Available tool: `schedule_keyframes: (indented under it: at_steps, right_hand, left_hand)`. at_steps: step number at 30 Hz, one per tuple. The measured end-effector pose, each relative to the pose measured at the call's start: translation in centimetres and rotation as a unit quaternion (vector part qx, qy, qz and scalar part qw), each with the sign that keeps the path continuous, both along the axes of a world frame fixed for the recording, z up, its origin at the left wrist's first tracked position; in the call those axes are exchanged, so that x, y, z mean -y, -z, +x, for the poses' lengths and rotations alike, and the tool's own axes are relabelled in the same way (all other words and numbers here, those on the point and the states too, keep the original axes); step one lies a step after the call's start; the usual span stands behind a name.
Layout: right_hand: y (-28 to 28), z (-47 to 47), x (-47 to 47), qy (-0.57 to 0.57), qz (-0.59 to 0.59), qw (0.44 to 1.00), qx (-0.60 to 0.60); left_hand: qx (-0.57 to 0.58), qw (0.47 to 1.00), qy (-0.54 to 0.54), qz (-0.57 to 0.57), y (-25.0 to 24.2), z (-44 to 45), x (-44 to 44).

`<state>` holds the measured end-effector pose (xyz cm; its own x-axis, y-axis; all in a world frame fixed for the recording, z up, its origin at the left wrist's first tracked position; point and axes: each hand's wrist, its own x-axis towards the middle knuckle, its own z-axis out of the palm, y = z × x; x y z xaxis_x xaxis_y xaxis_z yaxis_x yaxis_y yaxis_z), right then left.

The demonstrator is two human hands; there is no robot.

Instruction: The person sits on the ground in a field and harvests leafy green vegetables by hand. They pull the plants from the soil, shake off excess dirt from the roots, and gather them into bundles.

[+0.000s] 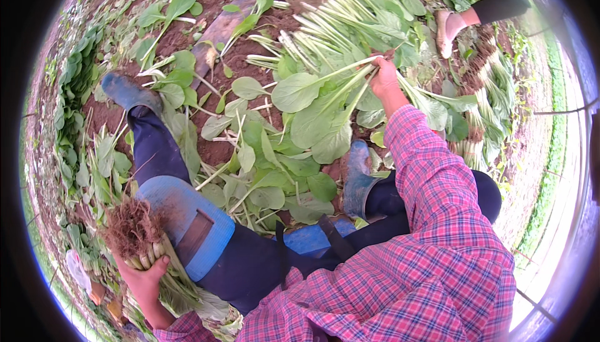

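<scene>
My left hand grips a bunch of leafy greens by the pale stems, its brown roots beside the blue pad on my left thigh. Out in front, my right hand pinches the stem ends of a leafy green plant; its broad leaves hang toward me. Just beyond that hand lies a large pile of pulled greens, with white stems side by side. Between my boots, loose leaves and broken stalks cover the brown soil.
My blue boots stand either side of the loose leaves, and a blue seat is under me. Bundled greens with roots line the right. A co-worker's shoe is at upper right. A dark strip crosses the soil.
</scene>
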<state>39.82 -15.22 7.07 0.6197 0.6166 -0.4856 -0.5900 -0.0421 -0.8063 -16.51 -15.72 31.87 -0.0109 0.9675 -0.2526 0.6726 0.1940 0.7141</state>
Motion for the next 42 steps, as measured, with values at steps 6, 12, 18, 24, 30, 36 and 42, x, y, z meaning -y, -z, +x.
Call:
schedule_keyframes:
  at_steps: [6, 12, 18, 24, 30, 36, 42]
  right_hand:
    - [-2.9, -1.4, -1.2, -0.044, -0.008, 0.997, -0.063]
    - [-7.8, -9.1, -5.6, -0.256, -0.062, 0.964, -0.020]
    - [-10.7, -16.0, -7.4, -0.363, -0.112, 0.916, 0.131]
    - [-10.7, -16.3, -7.1, -0.281, 0.025, 0.910, 0.305]
    - [-10.6, -19.4, -7.0, -0.437, -0.093, 0.894, 0.041]
    - [-3.8, -21.0, -5.3, -0.386, -0.099, 0.910, -0.114]
    - [-0.7, -22.5, -4.9, -0.295, -0.096, 0.946, -0.091]
  left_hand:
    - [0.010, 1.000, -0.002, -0.012, 1.0, 0.0, -0.7]
    - [0.037, 0.999, -0.021, -0.021, 0.3, -0.3, -0.2]
    - [0.069, 0.997, -0.026, -0.021, 0.5, -1.1, 0.0]
    - [0.089, 0.996, 0.008, 0.002, 0.8, -1.0, -0.5]
    - [0.104, 0.995, 0.004, 0.014, 0.0, -0.4, -0.4]
    - [0.089, 0.996, 0.011, 0.009, 0.8, -0.7, -0.6]
    - [0.101, 0.995, -0.020, 0.005, 1.0, -1.5, -0.2]
